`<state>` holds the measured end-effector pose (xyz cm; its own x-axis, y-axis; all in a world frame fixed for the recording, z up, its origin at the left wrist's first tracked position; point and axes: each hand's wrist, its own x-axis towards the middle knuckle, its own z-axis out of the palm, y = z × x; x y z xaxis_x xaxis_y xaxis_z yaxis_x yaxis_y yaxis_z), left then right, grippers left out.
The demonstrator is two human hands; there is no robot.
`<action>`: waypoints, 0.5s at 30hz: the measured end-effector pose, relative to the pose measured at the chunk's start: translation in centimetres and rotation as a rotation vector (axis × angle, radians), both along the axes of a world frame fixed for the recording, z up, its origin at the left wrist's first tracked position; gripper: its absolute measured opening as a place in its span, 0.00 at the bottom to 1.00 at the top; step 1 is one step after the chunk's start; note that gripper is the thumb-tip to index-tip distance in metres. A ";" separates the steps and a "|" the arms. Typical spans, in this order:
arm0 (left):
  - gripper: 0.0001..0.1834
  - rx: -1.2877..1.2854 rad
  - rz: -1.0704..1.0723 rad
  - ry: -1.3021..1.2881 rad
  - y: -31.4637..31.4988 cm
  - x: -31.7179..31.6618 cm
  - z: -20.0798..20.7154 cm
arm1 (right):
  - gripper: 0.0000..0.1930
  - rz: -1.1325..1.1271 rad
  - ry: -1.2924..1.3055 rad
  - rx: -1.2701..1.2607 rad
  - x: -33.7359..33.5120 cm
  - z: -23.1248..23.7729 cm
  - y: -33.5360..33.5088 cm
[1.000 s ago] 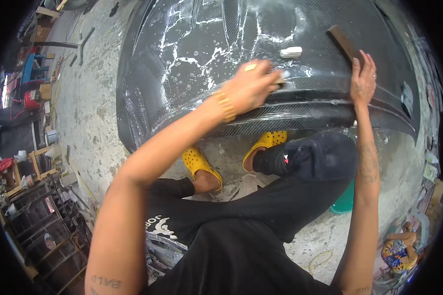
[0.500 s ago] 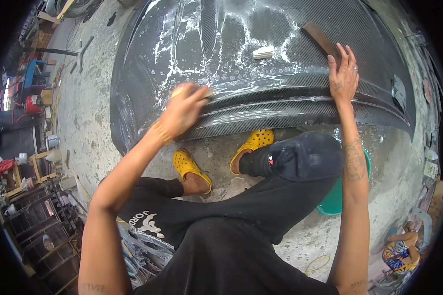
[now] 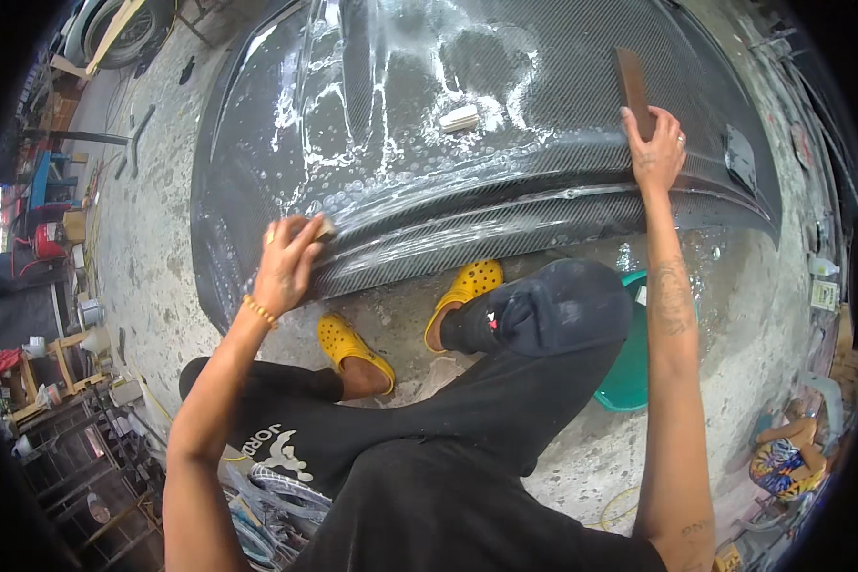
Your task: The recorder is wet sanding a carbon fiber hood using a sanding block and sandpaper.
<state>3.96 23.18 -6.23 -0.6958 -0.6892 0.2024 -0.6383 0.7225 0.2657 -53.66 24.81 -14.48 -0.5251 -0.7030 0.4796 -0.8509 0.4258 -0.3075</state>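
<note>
From where I stand, the wet, dark panel (image 3: 572, 95) spreads out before the person. At its near left edge the left hand (image 3: 288, 262) is curled, with a small tan pad (image 3: 327, 229) in its fingers. Over the panel's right part, the right hand (image 3: 658, 153) is half open, thumb and fingers astride the lower end of a brown strip (image 3: 630, 81); I can't tell whether it grips. A white block (image 3: 459, 118) lies mid-panel, and a green tub (image 3: 622, 367) sits below the panel's near edge.
</note>
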 end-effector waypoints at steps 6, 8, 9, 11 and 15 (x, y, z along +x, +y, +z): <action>0.15 0.062 -0.349 0.265 -4.2 -28.2 -3.0 | 0.33 -0.005 -0.058 -0.011 -0.1 0.5 -0.8; 0.12 -0.078 -0.265 0.227 -5.6 -33.1 -4.2 | 0.33 0.043 -0.008 0.014 0.4 -0.3 -2.2; 0.12 -0.045 -0.287 0.235 -5.2 -32.9 -4.6 | 0.33 0.025 0.004 0.098 -1.1 -0.5 -1.6; 0.13 0.108 -0.304 0.214 -3.1 -28.5 -4.7 | 0.34 -0.017 -0.007 0.149 -5.2 -0.9 0.4; 0.21 0.104 0.069 -0.059 -0.3 -3.3 -1.3 | 0.35 -0.137 -0.019 0.079 -5.0 -1.1 0.2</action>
<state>0.62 22.90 -7.56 -0.6547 -0.7508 0.0873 -0.7023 0.6470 0.2971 -58.64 25.06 -15.56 -0.6270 -0.6596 0.4145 -0.7777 0.5611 -0.2836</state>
